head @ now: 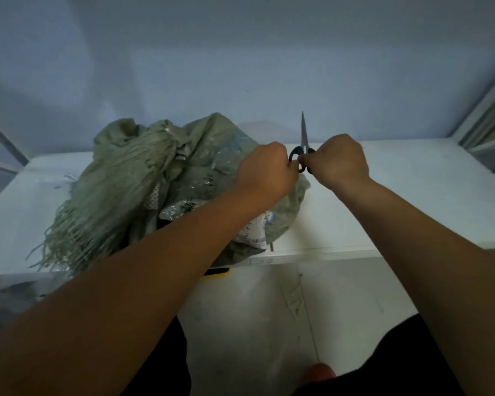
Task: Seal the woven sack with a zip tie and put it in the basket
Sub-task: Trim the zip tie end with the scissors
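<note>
Woven sack [143,178]: green, slumped on the left half of the tabletop [412,195], its frayed edge hanging toward the near-left corner.
Sack mouth: loose and ungathered; clear plastic and printed packaging show inside. No tie is seen round it.
Black loop [302,168]: a small dark curved piece held between the two hands, just off the sack's right edge. Judged likely to be the zip tie; too small to confirm.
Progress: sealing is not done. Judged remaining steps are gathering the mouth, cinching the tie and moving the sack to the basket. No basket is in view.
Left hand [265,170]: reaches across the sack with the back of the hand up; fingers curled, tips pinching the loop's left end.
Right hand [337,161]: reaches in from the right, knuckles up; fingers curled and pinching the loop's right end. The two hands nearly meet.
Scissors [304,132]: lie flat on the tabletop just beyond the hands, blades together and pointing toward the wall, black handles partly hidden by the right hand.
Forearms: both bare and extended forward over the tabletop's near edge.
</note>
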The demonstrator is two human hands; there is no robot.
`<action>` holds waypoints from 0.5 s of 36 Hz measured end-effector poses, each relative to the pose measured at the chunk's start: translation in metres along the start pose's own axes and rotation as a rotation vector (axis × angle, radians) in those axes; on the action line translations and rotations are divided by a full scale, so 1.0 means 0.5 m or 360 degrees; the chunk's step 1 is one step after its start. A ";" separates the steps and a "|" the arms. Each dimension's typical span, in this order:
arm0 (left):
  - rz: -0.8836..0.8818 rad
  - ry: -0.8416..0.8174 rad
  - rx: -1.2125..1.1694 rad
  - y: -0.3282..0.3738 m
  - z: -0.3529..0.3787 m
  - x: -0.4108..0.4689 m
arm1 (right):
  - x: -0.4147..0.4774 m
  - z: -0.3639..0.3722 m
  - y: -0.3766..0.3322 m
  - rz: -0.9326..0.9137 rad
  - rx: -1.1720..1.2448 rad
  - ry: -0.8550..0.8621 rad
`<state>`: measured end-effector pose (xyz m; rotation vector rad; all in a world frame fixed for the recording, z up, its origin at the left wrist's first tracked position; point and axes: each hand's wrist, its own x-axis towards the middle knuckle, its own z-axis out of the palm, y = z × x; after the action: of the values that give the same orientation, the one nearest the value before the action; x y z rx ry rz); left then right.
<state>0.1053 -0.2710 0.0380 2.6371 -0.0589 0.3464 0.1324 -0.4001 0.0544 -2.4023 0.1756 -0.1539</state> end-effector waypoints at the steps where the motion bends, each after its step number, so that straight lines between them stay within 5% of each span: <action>1: -0.0015 -0.0023 -0.0003 0.009 0.008 0.001 | 0.004 -0.004 0.012 0.0006 -0.0053 0.0007; 18: 0.0170 -0.0391 0.0430 0.122 0.142 0.000 | 0.028 0.020 0.199 0.0344 -0.0759 -0.0358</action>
<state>0.1156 -0.3581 0.0051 2.9391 -0.2499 0.0657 0.1392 -0.4691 -0.0189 -2.8241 0.4024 0.2892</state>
